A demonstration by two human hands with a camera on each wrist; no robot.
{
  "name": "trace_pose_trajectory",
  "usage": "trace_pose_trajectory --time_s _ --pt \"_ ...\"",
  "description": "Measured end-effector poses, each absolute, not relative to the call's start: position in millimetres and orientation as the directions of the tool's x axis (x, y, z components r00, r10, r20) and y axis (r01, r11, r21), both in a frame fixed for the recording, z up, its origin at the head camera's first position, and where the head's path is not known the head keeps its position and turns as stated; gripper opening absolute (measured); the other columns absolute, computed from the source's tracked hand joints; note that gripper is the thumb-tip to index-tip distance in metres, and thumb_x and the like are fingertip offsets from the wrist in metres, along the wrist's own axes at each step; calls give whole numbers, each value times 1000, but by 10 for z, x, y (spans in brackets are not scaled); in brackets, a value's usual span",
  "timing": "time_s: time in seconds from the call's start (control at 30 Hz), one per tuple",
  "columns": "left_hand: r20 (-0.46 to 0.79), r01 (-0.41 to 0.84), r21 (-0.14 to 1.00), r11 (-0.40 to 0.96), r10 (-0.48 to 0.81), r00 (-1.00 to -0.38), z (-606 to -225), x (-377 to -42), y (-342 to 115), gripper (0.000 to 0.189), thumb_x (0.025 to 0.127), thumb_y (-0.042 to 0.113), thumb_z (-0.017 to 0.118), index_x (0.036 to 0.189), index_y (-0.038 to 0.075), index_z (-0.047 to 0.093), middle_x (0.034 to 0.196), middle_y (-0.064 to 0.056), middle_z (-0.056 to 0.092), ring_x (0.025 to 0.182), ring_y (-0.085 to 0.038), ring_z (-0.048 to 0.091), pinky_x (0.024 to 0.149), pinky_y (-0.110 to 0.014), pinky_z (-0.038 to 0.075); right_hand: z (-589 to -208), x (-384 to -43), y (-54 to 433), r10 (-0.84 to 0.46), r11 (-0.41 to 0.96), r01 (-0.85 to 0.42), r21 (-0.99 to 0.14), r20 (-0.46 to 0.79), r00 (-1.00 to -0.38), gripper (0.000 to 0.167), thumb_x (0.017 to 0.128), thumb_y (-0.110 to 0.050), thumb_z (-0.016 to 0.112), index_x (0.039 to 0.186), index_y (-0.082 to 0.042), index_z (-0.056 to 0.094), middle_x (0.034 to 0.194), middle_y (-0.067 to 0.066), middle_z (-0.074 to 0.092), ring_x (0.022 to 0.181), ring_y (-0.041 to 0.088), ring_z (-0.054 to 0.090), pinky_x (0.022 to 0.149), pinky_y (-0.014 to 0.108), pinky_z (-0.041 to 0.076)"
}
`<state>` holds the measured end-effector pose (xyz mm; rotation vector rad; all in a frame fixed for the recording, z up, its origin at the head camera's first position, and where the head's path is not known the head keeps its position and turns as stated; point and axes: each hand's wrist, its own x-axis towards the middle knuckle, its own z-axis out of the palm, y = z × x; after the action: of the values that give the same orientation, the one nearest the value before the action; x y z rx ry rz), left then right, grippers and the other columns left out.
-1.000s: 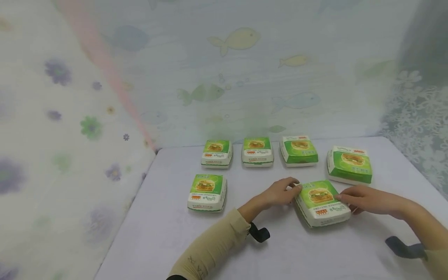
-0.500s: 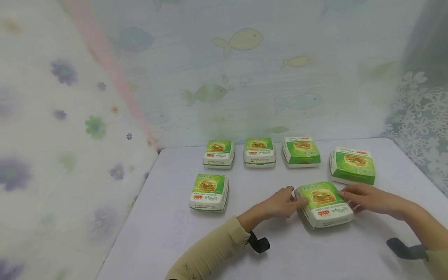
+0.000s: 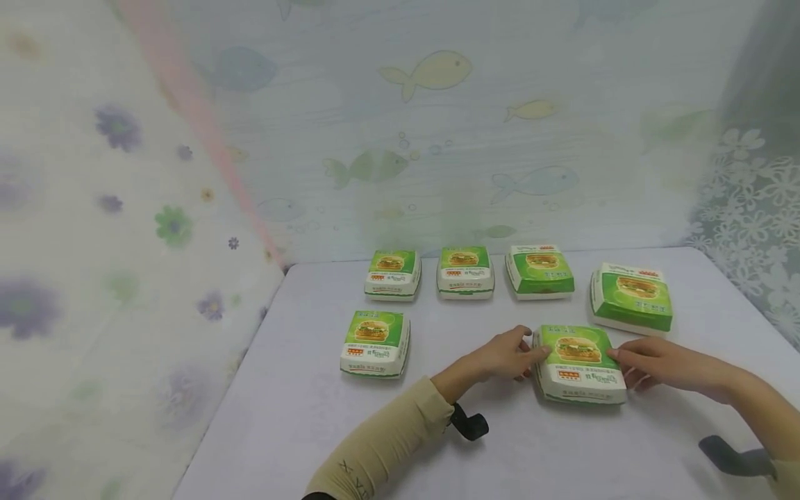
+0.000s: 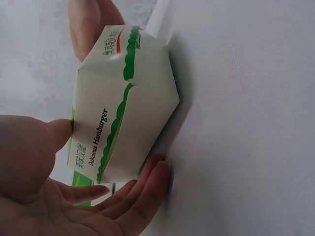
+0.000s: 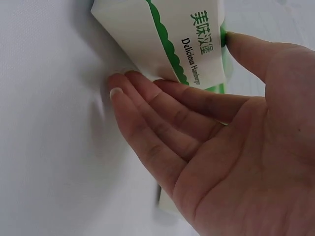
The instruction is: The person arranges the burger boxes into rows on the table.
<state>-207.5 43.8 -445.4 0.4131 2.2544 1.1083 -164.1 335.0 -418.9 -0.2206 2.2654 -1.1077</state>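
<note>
A green-and-white hamburger box with a burger picture on its lid rests on the table at front right in the head view. My left hand holds its left side, the thumb on the lid's edge and the fingers low by the base. On the opposite side my right hand grips it likewise, thumb on top, fingers beside the lower edge. In the left wrist view the closed box shows its "Delicious Hamburger" side. The right wrist view has my right fingertips close to the table beside the box.
Behind stands a row of similar boxes: one at the left, two in the middle and one at the right. Another box sits front left on the white-covered table. A fish-patterned curtain hangs behind.
The held box has turned slightly clockwise, so its front edge now lies nearly level. My left thumb has come onto its lid. The other boxes stay in place.
</note>
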Motion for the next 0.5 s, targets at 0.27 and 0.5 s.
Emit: trace_pose_trajectory --time_s 0.27,0.5 --pt "-384 -80 858 507 531 -756 -4515 -2048 432 58 106 43 55 150 8 42 119 -9 65 75 -18 70 82 -32 56 -4200 -1613 3374 -376 614 156 -774 -460 -804 56 111 -35 43 135 16 52 121 13 69 106 23 67 84 30 57" --pt "-360 -59 854 517 505 -785 -4479 -2020 335 56 107 42 53 152 11 43 121 -9 63 79 -16 67 80 -32 54 -4174 -1612 3256 -418 542 145 -828 -415 -808 54 111 -30 44 133 19 50 122 17 69 107 24 69 86 31 59"
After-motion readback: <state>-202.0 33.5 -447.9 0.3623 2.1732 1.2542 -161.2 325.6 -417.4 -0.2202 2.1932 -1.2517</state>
